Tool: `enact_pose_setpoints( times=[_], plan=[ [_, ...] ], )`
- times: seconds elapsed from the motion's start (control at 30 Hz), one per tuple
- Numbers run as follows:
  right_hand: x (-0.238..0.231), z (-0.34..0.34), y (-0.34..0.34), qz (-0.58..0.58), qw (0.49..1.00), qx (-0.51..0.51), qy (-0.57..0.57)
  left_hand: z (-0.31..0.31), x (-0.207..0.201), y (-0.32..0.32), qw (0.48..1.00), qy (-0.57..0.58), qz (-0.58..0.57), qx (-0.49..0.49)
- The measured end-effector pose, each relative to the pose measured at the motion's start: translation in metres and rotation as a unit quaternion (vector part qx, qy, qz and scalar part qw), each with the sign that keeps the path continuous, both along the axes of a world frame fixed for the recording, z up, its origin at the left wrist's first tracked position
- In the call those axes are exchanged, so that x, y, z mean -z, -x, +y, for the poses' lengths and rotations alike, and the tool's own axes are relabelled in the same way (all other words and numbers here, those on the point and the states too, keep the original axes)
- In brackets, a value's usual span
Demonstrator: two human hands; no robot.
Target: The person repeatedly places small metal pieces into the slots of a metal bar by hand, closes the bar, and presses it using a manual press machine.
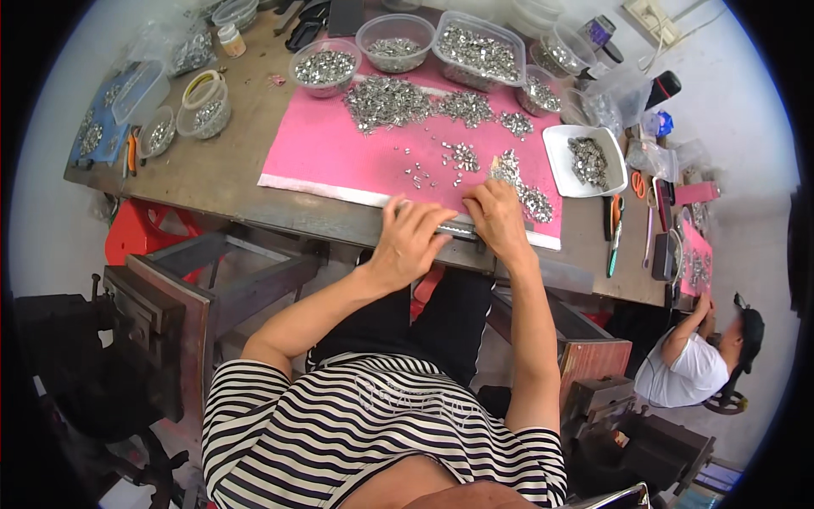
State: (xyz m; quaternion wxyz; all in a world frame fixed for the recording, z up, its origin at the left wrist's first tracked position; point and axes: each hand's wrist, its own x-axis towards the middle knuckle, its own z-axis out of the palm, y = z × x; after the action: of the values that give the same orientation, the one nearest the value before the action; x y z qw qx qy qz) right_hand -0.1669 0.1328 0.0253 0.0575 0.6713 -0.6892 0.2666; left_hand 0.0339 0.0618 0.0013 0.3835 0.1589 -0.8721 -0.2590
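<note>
A narrow metal strip (459, 229) with a row of small bright marks or parts along it lies at the front edge of the table. My left hand (409, 242) is at its left end, thumb below and index finger above, apparently gripping it. Over its right end bends my right hand (498, 219), fingertips drawn together at the mat's edge; what they pinch is hidden. Beyond them small shiny metal pieces lie on the pink mat (331, 161): a few loose ones (417, 174), a small cluster (460, 156) and a heap (534, 204) beside my right hand.
Larger piles of metal parts (387, 103) spread farther back, behind them clear tubs (394, 42) of parts. A white tray (625, 161) stands right, near scissors (638, 184) and pliers (612, 216). Left are small tubs (203, 114) and a red stool (136, 229). Another person (691, 360) works far right.
</note>
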Motion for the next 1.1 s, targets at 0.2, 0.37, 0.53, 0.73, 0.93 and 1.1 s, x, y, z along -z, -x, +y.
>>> enact_pose_setpoints(
  times=[0.2,0.37,0.53,0.73,0.93,1.1],
  plan=[
    [-0.018,0.028,-0.021,-0.262,0.963,0.064,-0.004,-0.081,-0.009,-0.004,0.996,0.025,-0.059,-0.058],
    [0.000,0.048,-0.035,-0.329,0.941,0.077,0.025,-0.097,-0.006,0.001,0.992,0.040,-0.115,0.009],
    [0.003,0.052,-0.041,-0.349,0.932,0.089,0.047,-0.100,-0.011,0.004,0.989,0.036,-0.140,0.028],
    [0.003,0.052,-0.042,-0.293,0.951,0.078,0.057,-0.099,-0.005,0.011,0.985,0.109,-0.135,0.019],
    [0.003,0.055,-0.041,-0.143,0.984,0.057,0.086,-0.103,-0.003,0.015,0.978,0.155,-0.132,0.044],
    [-0.011,0.054,-0.043,0.000,0.997,0.014,0.082,-0.105,-0.004,0.010,0.981,0.144,-0.120,0.055]
  ],
)
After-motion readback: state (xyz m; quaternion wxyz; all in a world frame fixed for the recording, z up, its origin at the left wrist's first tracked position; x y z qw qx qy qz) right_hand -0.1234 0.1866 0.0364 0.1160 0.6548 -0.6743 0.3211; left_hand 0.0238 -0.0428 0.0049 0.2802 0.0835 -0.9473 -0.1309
